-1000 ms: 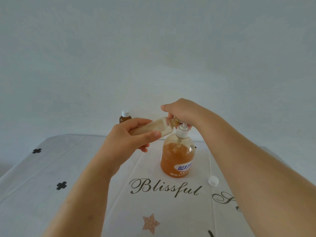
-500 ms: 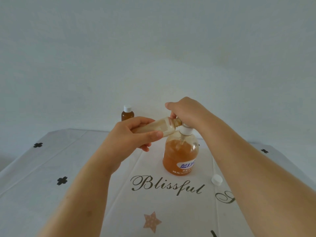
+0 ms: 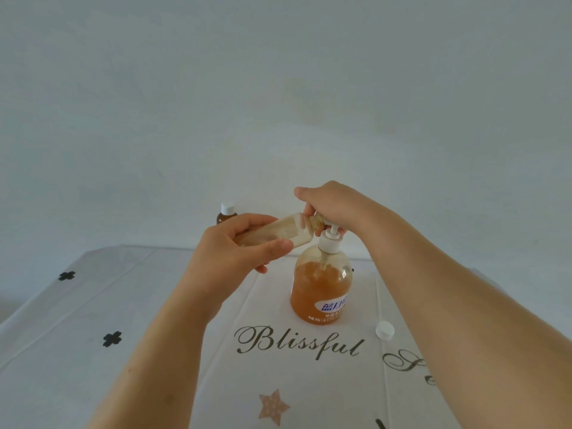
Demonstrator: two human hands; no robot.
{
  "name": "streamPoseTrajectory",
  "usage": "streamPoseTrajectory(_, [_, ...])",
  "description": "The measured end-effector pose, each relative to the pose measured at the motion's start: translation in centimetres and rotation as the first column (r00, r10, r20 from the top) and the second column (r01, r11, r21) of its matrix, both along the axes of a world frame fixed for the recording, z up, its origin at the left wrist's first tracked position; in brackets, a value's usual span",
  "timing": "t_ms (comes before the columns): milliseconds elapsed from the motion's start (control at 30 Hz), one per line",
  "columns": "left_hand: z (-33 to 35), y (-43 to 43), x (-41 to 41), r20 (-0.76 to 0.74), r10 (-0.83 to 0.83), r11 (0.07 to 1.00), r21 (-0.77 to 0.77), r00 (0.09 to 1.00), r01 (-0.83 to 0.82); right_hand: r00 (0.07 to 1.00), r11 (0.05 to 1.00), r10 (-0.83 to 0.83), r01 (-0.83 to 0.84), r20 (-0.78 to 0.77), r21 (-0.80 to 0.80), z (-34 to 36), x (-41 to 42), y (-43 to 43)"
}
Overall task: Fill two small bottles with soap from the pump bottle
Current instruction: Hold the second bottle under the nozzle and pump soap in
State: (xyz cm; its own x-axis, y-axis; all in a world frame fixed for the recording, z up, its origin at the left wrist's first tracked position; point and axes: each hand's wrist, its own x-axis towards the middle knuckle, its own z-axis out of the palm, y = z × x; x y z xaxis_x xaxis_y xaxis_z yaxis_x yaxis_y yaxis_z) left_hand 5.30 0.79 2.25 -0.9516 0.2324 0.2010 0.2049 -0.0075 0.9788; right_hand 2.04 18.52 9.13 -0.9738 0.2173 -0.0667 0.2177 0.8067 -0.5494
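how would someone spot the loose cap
Find the white tablecloth printed Blissful, then the orange pump bottle standing above that word. Just right of the bottle's base lies the cap, small and white. Unlike the one on the brown bottle behind, it sits loose on the cloth.

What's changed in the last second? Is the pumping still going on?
Little. The right hand on the head of the pump bottle has risen slightly after a press, so the white stem shows again. No grip changed: the left hand still holds the small bottle tilted, mouth at the nozzle. The capped brown bottle and the loose white cap stayed put.
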Motion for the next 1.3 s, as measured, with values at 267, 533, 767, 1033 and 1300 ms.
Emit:
streamPoseTrajectory(267, [-0.3, -0.2, -0.6, 0.016, -0.018, 0.999, -0.029, 1.000, 0.019, 0.999, 0.999, -0.023, 0.021, -0.036, -0.043, -0.6, 0.0, -0.2])
streamPoseTrajectory(533, [-0.7, -0.3, -0.9, 0.055, -0.061, 0.997, -0.045, 0.997, 0.063, 0.994, 0.998, -0.040, 0.035, -0.097, -0.051, -1.7, -0.2, 0.3])
streamPoseTrajectory(767, [-0.7, -0.2, -0.6, 0.047, -0.059, 0.997, -0.038, 0.997, 0.061, 0.996, 0.998, -0.034, 0.029, -0.088, -0.060, -1.7, 0.1, 0.2])
streamPoseTrajectory(1033, [-0.4, 0.1, -0.5, 0.043, -0.048, 0.999, 0.012, 0.998, 0.047, 0.998, 0.999, -0.051, 0.051, -0.043, -0.007, -0.4, -0.2, -0.1])
streamPoseTrajectory(1300, [-0.3, 0.3, -0.3, 0.052, -0.042, 0.999, 0.032, 0.998, 0.040, 0.995, 0.996, 0.013, -0.004, -0.103, 0.088, 1.5, -0.5, 0.2])
